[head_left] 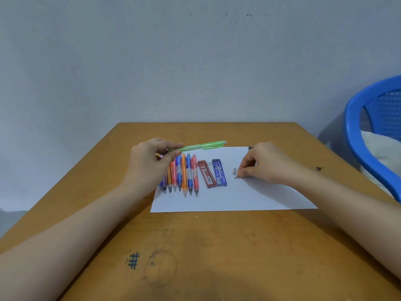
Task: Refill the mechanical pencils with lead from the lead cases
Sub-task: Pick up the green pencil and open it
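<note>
Wooden table (195, 246), green pencil (201, 146) in left fingers (167, 145)

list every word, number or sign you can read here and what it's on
"2B": red lead case
"0.5": blue lead case
"PENCIL LEAD": same blue lead case
"#": inked on the table
Smaller print on both cases is too blurred to read.

Green pencil (196, 146) in left hand (147, 162)
</note>
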A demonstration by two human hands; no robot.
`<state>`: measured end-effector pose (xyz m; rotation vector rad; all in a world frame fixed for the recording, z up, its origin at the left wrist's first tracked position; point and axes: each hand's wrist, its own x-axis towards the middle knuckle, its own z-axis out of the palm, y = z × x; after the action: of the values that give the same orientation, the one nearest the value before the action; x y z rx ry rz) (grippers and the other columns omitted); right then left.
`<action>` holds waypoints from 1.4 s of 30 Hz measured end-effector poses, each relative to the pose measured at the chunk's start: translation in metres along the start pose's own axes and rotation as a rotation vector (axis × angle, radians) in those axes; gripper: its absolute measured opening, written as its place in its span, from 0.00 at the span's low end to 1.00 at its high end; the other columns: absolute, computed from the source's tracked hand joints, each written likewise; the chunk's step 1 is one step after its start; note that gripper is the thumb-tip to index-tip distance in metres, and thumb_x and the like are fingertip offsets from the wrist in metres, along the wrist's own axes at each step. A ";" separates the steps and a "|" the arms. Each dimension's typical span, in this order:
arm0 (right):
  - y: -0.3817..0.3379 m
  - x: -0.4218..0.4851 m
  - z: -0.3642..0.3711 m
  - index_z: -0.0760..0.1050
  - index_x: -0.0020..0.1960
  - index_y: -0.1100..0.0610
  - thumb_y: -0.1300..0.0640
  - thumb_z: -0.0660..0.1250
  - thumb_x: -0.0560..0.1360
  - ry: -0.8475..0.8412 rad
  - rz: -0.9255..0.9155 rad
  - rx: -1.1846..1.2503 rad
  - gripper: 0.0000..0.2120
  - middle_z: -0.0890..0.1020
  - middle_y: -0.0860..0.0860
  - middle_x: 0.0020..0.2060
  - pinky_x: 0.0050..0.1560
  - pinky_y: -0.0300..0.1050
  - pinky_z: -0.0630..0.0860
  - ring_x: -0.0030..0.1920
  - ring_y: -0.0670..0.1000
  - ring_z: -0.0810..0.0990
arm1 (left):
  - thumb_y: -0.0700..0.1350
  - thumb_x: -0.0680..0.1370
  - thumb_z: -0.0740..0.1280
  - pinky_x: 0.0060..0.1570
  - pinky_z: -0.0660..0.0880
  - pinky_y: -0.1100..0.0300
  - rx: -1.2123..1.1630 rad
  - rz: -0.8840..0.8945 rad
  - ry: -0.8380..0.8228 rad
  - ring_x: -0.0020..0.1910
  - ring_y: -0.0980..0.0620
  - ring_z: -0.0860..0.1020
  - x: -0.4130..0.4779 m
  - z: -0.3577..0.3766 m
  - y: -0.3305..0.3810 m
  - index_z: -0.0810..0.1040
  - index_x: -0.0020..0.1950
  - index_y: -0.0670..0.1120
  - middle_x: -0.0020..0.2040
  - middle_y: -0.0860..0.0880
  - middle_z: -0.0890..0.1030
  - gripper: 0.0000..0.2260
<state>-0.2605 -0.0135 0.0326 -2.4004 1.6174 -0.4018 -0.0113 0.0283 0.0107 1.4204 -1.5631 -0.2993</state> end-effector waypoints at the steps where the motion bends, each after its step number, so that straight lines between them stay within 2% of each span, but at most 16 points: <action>1: -0.001 0.000 -0.001 0.84 0.44 0.55 0.55 0.72 0.72 0.010 0.005 0.006 0.04 0.77 0.41 0.32 0.30 0.34 0.66 0.34 0.41 0.74 | 0.46 0.76 0.68 0.40 0.75 0.67 -0.002 0.001 -0.002 0.46 0.62 0.77 0.000 0.000 0.000 0.82 0.56 0.53 0.45 0.58 0.79 0.10; 3: -0.003 -0.001 -0.004 0.84 0.42 0.54 0.57 0.72 0.72 0.046 0.022 0.063 0.02 0.78 0.41 0.32 0.28 0.34 0.67 0.32 0.41 0.74 | 0.46 0.76 0.68 0.41 0.77 0.65 -0.012 0.004 -0.003 0.47 0.59 0.77 -0.001 0.000 0.002 0.82 0.56 0.53 0.45 0.58 0.79 0.10; 5: -0.004 -0.002 -0.007 0.82 0.39 0.50 0.58 0.73 0.71 0.132 0.009 0.172 0.04 0.79 0.45 0.32 0.32 0.38 0.71 0.33 0.45 0.76 | 0.45 0.76 0.68 0.41 0.77 0.65 -0.041 0.002 0.005 0.47 0.59 0.77 -0.002 0.001 0.003 0.82 0.54 0.55 0.45 0.58 0.80 0.09; 7: -0.006 -0.003 -0.007 0.80 0.43 0.48 0.58 0.74 0.71 0.258 -0.028 0.333 0.06 0.80 0.47 0.32 0.39 0.39 0.72 0.35 0.47 0.76 | 0.45 0.75 0.69 0.38 0.75 0.70 -0.088 0.008 0.008 0.47 0.63 0.76 -0.003 0.001 0.005 0.80 0.51 0.59 0.45 0.57 0.81 0.09; 10: -0.011 -0.006 -0.007 0.79 0.50 0.48 0.60 0.73 0.71 0.382 -0.074 0.624 0.10 0.82 0.49 0.35 0.44 0.40 0.75 0.38 0.49 0.80 | 0.44 0.75 0.69 0.38 0.76 0.69 -0.133 0.038 0.013 0.46 0.63 0.76 -0.007 0.002 0.009 0.79 0.49 0.60 0.44 0.58 0.81 0.10; 16: -0.022 -0.013 -0.010 0.79 0.47 0.56 0.66 0.68 0.74 0.411 -0.111 0.877 0.06 0.83 0.53 0.34 0.36 0.36 0.75 0.36 0.48 0.81 | 0.43 0.74 0.70 0.39 0.78 0.61 -0.216 0.124 0.036 0.44 0.60 0.78 -0.014 0.004 0.017 0.79 0.47 0.61 0.44 0.58 0.82 0.11; 18: -0.023 -0.013 -0.011 0.79 0.47 0.58 0.67 0.68 0.74 0.404 -0.089 0.987 0.06 0.84 0.54 0.35 0.36 0.37 0.76 0.36 0.49 0.82 | 0.44 0.73 0.71 0.39 0.78 0.58 -0.224 0.142 0.041 0.44 0.58 0.79 -0.015 0.004 0.017 0.79 0.47 0.61 0.44 0.59 0.82 0.11; 23: -0.033 -0.018 -0.011 0.78 0.48 0.61 0.69 0.66 0.75 0.394 -0.010 1.355 0.06 0.84 0.56 0.35 0.40 0.39 0.79 0.37 0.53 0.83 | 0.41 0.72 0.72 0.38 0.77 0.60 -0.232 0.234 0.049 0.41 0.56 0.79 -0.022 0.008 0.026 0.80 0.46 0.58 0.43 0.57 0.82 0.11; 26: -0.042 -0.022 -0.001 0.77 0.53 0.58 0.68 0.67 0.74 0.447 -0.021 1.332 0.09 0.84 0.55 0.34 0.42 0.40 0.79 0.37 0.51 0.83 | 0.42 0.70 0.76 0.38 0.77 0.56 -0.277 0.237 0.031 0.37 0.53 0.78 -0.028 0.013 0.026 0.83 0.43 0.50 0.39 0.53 0.83 0.05; 29: -0.049 -0.025 0.008 0.73 0.60 0.56 0.67 0.68 0.74 0.419 -0.030 1.320 0.17 0.84 0.56 0.35 0.44 0.43 0.80 0.37 0.52 0.83 | 0.43 0.68 0.76 0.38 0.74 0.62 -0.278 0.240 0.002 0.34 0.58 0.76 -0.034 0.019 0.029 0.82 0.39 0.45 0.36 0.56 0.81 0.04; 31: -0.052 -0.026 0.011 0.73 0.60 0.54 0.66 0.69 0.73 0.407 -0.017 1.358 0.17 0.84 0.57 0.37 0.42 0.45 0.80 0.36 0.52 0.82 | 0.42 0.67 0.77 0.38 0.71 0.67 -0.255 0.261 -0.004 0.33 0.59 0.76 -0.038 0.023 0.033 0.81 0.37 0.47 0.35 0.56 0.81 0.06; 35: -0.050 -0.024 0.010 0.74 0.57 0.56 0.66 0.69 0.73 0.409 0.026 1.395 0.15 0.83 0.55 0.32 0.37 0.43 0.78 0.32 0.53 0.80 | 0.44 0.67 0.77 0.38 0.72 0.68 -0.270 0.251 -0.031 0.33 0.59 0.76 -0.041 0.025 0.037 0.80 0.39 0.51 0.35 0.57 0.81 0.07; 39: -0.043 -0.020 0.001 0.74 0.56 0.57 0.67 0.69 0.73 0.400 0.087 1.430 0.14 0.81 0.54 0.30 0.34 0.41 0.77 0.30 0.51 0.79 | 0.43 0.69 0.76 0.38 0.72 0.70 -0.249 0.218 -0.085 0.35 0.60 0.77 -0.040 0.021 0.038 0.83 0.43 0.49 0.37 0.56 0.82 0.06; 42: -0.031 -0.013 -0.012 0.75 0.56 0.57 0.67 0.69 0.73 0.377 0.120 1.338 0.13 0.80 0.53 0.30 0.31 0.39 0.76 0.27 0.49 0.77 | 0.45 0.71 0.75 0.40 0.70 0.71 -0.152 0.248 -0.100 0.40 0.60 0.77 -0.033 0.017 0.033 0.84 0.46 0.47 0.41 0.56 0.82 0.05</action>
<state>-0.2423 0.0093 0.0527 -1.2199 0.9716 -1.4020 -0.0493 0.0593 0.0104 1.0965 -1.7400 -0.3362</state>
